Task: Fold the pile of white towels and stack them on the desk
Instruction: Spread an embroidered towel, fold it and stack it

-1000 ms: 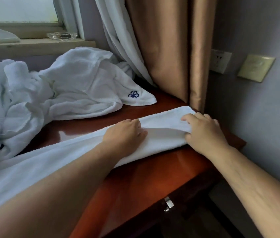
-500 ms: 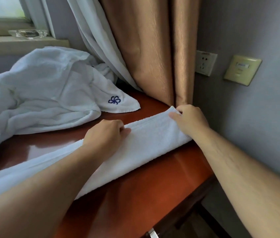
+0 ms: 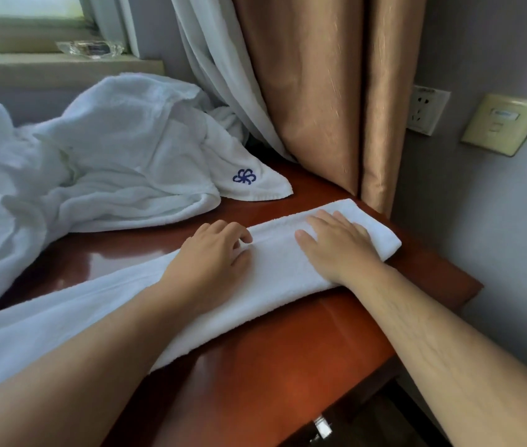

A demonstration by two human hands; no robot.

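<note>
A long white towel [image 3: 275,272], folded into a narrow strip, lies slantwise across the red-brown desk [image 3: 255,366], its far end near the desk's right corner. My left hand [image 3: 213,256] sits on the strip's far edge, fingers curled, thumb and forefinger pinching a small ridge of cloth. My right hand [image 3: 336,243] presses flat on the towel's far end with straight fingers. A loose pile of white towels [image 3: 110,156], one showing a blue flower emblem [image 3: 244,176], is heaped at the back left of the desk.
Tan and white curtains [image 3: 320,91] hang behind the desk's far corner. A wall socket [image 3: 423,111] and a switch plate [image 3: 504,124] are on the right wall. A glass ashtray [image 3: 89,48] sits on the window sill. A metal drawer handle [image 3: 321,427] shows below the desk's front edge.
My right hand let go of the towel's far corner and now lies flat on its end. The left hand stayed on the strip's edge, and the strip looks flatter.
</note>
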